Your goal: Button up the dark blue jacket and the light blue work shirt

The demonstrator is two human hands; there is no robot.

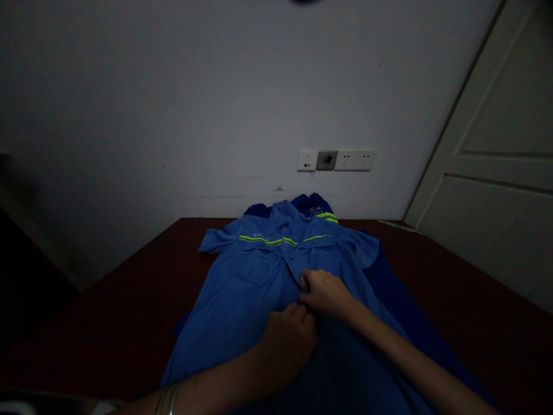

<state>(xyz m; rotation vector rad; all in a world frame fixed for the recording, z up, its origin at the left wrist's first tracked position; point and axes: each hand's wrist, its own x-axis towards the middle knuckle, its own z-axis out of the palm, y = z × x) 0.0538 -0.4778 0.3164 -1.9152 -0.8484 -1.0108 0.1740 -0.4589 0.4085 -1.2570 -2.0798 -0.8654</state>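
Note:
A light blue short-sleeved work shirt (254,288) lies spread on a dark red table, its collar toward the wall. Yellow-green reflective strips cross its chest above the pockets. My right hand (326,293) is closed in a pinch on the shirt's front placket, below the chest. Just nearer and to the left, my left hand (289,340) is also closed at the same front opening. Its fingertips are turned away, so exactly what lies between them is hard to see. Beneath the shirt lies a darker blue garment (391,282), showing at the collar and along the right side.
The dark red tabletop (142,282) runs back to a pale wall (129,104) with switches and sockets (354,160). A white panelled door (496,202) stands at the right. Something dark, not clearly visible, is at the left edge.

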